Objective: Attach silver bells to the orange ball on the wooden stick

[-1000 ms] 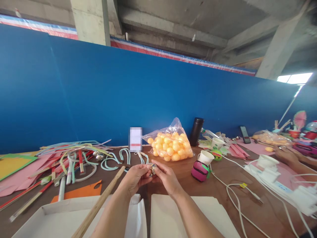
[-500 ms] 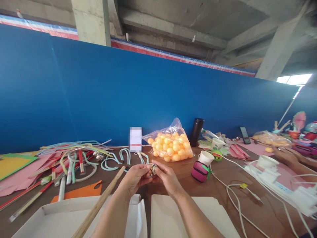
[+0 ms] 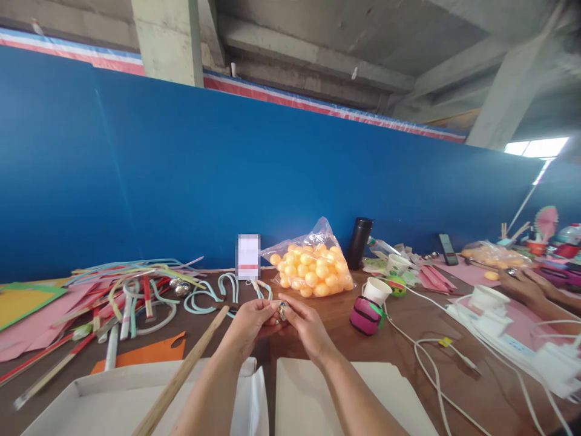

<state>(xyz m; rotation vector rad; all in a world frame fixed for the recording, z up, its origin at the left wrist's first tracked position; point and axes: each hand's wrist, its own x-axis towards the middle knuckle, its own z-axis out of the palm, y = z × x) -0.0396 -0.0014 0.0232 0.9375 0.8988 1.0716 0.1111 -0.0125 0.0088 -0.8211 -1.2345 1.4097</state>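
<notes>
Between my fingertips, at the middle of the table, is a small shiny silver metal piece (image 3: 282,311), rounded like a little bell; its exact kind is too small to tell. My left hand (image 3: 254,322) pinches it from the left, fingers curled. From the right, my right hand (image 3: 305,321) closes thumb and fingers on the same piece. Part of it is hidden by the fingers. Just beyond the hands lies a clear bag of orange balls (image 3: 313,269). A wooden stick (image 3: 186,369) passes beside my left forearm, over a white box (image 3: 91,384).
Silver balls (image 3: 182,287), tubes and red-wrapped sticks (image 3: 82,351) crowd the left. A purple pouch (image 3: 365,315), paper cup (image 3: 376,289) and black bottle (image 3: 361,242) stand right of the bag. White cables (image 3: 426,363) cross the right side, near another person's hands (image 3: 521,290).
Both hands stay at the same spot, with only slight finger movement around the silver piece. The view shifts very slightly. At the right, the other person's hands have moved a little.
</notes>
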